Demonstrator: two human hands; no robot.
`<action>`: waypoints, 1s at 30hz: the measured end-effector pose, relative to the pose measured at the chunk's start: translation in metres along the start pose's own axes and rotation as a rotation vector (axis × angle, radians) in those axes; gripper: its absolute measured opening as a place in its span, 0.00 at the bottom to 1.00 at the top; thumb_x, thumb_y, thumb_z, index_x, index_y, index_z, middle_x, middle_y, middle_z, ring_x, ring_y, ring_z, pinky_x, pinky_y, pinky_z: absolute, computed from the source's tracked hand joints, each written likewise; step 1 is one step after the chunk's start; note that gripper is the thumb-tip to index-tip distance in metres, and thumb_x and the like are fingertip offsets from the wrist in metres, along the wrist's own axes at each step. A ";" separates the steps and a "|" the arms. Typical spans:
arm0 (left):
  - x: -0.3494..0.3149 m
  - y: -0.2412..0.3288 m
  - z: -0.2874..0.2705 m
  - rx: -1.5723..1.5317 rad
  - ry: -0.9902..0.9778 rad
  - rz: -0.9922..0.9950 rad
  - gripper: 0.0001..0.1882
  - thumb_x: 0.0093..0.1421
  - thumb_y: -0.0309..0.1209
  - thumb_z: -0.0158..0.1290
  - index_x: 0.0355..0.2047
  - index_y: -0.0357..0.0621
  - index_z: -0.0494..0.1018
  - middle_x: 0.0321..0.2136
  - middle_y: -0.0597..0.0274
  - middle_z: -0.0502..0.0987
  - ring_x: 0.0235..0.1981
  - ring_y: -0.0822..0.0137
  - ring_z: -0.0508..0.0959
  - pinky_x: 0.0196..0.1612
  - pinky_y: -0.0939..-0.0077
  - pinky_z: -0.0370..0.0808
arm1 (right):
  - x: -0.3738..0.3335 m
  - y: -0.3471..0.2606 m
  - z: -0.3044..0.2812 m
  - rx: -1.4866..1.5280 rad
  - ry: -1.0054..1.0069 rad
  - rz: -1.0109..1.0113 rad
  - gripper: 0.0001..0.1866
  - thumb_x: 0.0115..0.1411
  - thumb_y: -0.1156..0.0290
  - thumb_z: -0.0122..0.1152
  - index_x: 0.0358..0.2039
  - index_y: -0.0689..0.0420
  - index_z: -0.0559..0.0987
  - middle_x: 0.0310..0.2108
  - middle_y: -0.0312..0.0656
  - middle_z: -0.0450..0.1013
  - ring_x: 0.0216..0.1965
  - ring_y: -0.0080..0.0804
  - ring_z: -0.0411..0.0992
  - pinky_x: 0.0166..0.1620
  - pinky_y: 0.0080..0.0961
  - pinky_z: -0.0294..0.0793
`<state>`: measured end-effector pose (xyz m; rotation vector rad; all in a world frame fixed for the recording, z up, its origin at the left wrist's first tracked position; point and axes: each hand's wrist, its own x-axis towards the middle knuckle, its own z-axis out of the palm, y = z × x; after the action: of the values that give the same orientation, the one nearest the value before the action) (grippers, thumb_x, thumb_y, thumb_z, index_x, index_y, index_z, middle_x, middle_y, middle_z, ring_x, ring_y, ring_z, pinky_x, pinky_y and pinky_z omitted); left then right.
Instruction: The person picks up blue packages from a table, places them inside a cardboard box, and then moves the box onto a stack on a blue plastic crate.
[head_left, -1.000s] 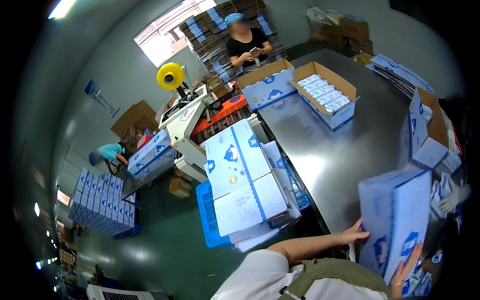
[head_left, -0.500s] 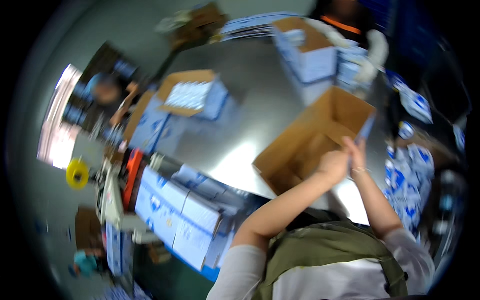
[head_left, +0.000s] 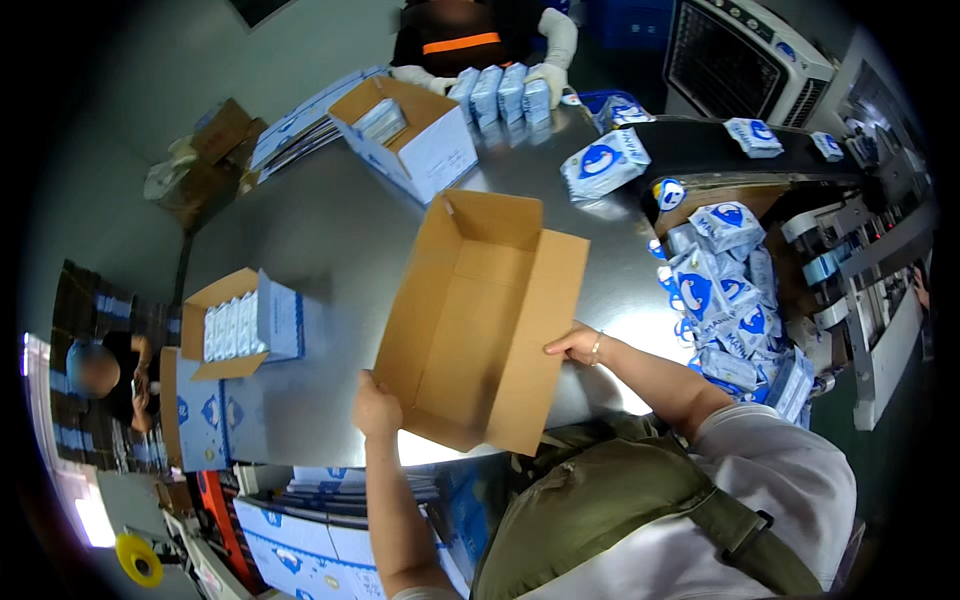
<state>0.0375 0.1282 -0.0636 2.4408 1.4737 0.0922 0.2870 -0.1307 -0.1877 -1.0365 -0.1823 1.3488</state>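
Note:
An open cardboard box (head_left: pixel 455 320), brown inside, is tilted in front of me over the steel table (head_left: pixel 330 220), and its bare bottom shows. My left hand (head_left: pixel 377 405) is closed on its near left edge, fingers partly hidden by the wall. On the other side, my right hand (head_left: pixel 575 343) grips the right flap, thumb on top and the other fingers underneath. Whether the box touches the table I cannot tell.
Packed boxes stand at the left (head_left: pixel 285 320) and far side (head_left: pixel 430 150). One plastic packet (head_left: pixel 605 165) lies on the table; many fill a bin (head_left: pixel 720 290) at the right. Across the table a co-worker's gloved hands (head_left: pixel 545 80) hold a row of packets.
My view has turned to the right. My hands, close together at the box's right end before, are now apart on two sides of it. The co-worker's packets now stand in a row.

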 end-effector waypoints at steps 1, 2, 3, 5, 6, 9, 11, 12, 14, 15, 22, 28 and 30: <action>0.005 -0.002 0.002 0.015 0.019 0.004 0.16 0.58 0.29 0.44 0.47 0.42 0.61 0.34 0.47 0.77 0.38 0.45 0.75 0.39 0.54 0.70 | 0.009 -0.007 -0.003 -0.261 0.123 -0.032 0.39 0.40 0.70 0.72 0.54 0.61 0.66 0.50 0.48 0.68 0.52 0.44 0.66 0.56 0.39 0.64; 0.006 -0.001 0.003 0.037 0.029 0.011 0.16 0.58 0.29 0.44 0.47 0.42 0.61 0.34 0.47 0.77 0.38 0.45 0.75 0.39 0.54 0.70 | 0.017 -0.014 0.000 -0.515 0.251 -0.050 0.46 0.35 0.67 0.77 0.55 0.61 0.64 0.53 0.50 0.65 0.56 0.46 0.63 0.57 0.38 0.62; 0.006 0.003 0.005 0.037 0.012 -0.006 0.16 0.58 0.28 0.44 0.47 0.41 0.61 0.34 0.46 0.76 0.37 0.45 0.75 0.38 0.55 0.71 | 0.015 -0.016 0.002 -0.748 0.511 -0.241 0.50 0.32 0.63 0.78 0.57 0.58 0.62 0.56 0.49 0.61 0.58 0.48 0.58 0.59 0.40 0.58; 0.001 0.008 -0.009 0.034 0.008 -0.071 0.17 0.57 0.27 0.43 0.47 0.38 0.60 0.34 0.45 0.76 0.36 0.45 0.76 0.37 0.56 0.71 | 0.005 -0.043 0.029 -1.251 0.678 -0.493 0.55 0.28 0.59 0.79 0.59 0.54 0.60 0.60 0.49 0.54 0.62 0.48 0.51 0.62 0.44 0.51; 0.001 0.007 -0.013 0.046 0.016 -0.074 0.17 0.57 0.27 0.43 0.47 0.37 0.60 0.34 0.45 0.76 0.36 0.45 0.76 0.37 0.55 0.71 | -0.007 -0.068 0.047 -1.510 0.588 -0.545 0.55 0.28 0.60 0.78 0.59 0.53 0.60 0.61 0.49 0.52 0.63 0.47 0.48 0.64 0.46 0.47; 0.000 0.009 -0.004 0.057 0.005 -0.026 0.16 0.57 0.27 0.44 0.46 0.36 0.60 0.34 0.44 0.76 0.35 0.44 0.76 0.36 0.55 0.71 | 0.000 -0.090 0.064 -1.990 -0.031 -0.699 0.54 0.26 0.59 0.77 0.58 0.46 0.62 0.60 0.48 0.55 0.65 0.45 0.45 0.65 0.49 0.39; 0.004 0.008 -0.003 0.032 0.012 0.011 0.16 0.57 0.28 0.45 0.45 0.36 0.61 0.33 0.44 0.76 0.35 0.44 0.76 0.36 0.55 0.72 | 0.034 -0.076 0.058 -2.110 -0.252 -0.663 0.47 0.25 0.60 0.75 0.52 0.50 0.67 0.52 0.46 0.62 0.62 0.42 0.51 0.66 0.49 0.40; 0.006 0.010 -0.003 0.048 0.019 0.006 0.16 0.57 0.28 0.45 0.45 0.37 0.62 0.33 0.44 0.76 0.35 0.44 0.76 0.36 0.55 0.72 | 0.051 -0.067 0.055 -2.095 -0.184 -0.665 0.43 0.26 0.60 0.75 0.48 0.51 0.69 0.49 0.45 0.63 0.60 0.42 0.54 0.66 0.49 0.41; 0.009 0.013 -0.001 0.084 0.047 -0.010 0.16 0.57 0.28 0.46 0.45 0.37 0.62 0.33 0.44 0.76 0.35 0.44 0.76 0.37 0.55 0.72 | 0.079 -0.050 0.055 -2.059 -0.054 -0.684 0.36 0.26 0.61 0.74 0.40 0.53 0.71 0.43 0.42 0.65 0.55 0.42 0.58 0.65 0.49 0.42; 0.012 0.007 0.001 0.086 0.081 -0.003 0.16 0.57 0.28 0.46 0.45 0.38 0.63 0.33 0.45 0.76 0.35 0.43 0.76 0.37 0.55 0.71 | 0.089 -0.041 0.060 -2.039 0.003 -0.725 0.35 0.27 0.61 0.74 0.40 0.53 0.71 0.41 0.42 0.65 0.54 0.41 0.59 0.66 0.49 0.42; 0.016 -0.001 -0.007 0.009 0.112 -0.051 0.12 0.57 0.28 0.45 0.42 0.40 0.67 0.32 0.46 0.77 0.35 0.44 0.75 0.37 0.54 0.70 | 0.079 -0.040 0.043 -1.853 -0.015 -0.977 0.37 0.28 0.62 0.73 0.43 0.53 0.69 0.46 0.46 0.63 0.56 0.45 0.58 0.66 0.46 0.44; 0.027 -0.007 0.006 0.052 0.090 -0.158 0.09 0.58 0.28 0.44 0.39 0.42 0.67 0.31 0.46 0.77 0.34 0.44 0.76 0.36 0.54 0.70 | 0.033 -0.159 -0.035 -1.827 0.489 -1.022 0.32 0.35 0.71 0.68 0.45 0.51 0.70 0.49 0.50 0.62 0.53 0.51 0.60 0.52 0.47 0.60; 0.031 -0.006 0.008 0.076 0.122 -0.160 0.09 0.57 0.28 0.44 0.38 0.42 0.67 0.31 0.46 0.77 0.34 0.44 0.76 0.36 0.54 0.70 | 0.039 -0.216 -0.095 -2.023 0.786 -0.732 0.40 0.38 0.72 0.65 0.57 0.43 0.65 0.60 0.45 0.56 0.64 0.48 0.49 0.61 0.55 0.45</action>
<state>0.0493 0.1565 -0.0761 2.4022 1.7501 0.1565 0.5120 -0.1182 -0.1084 -2.5967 -1.3004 -0.4514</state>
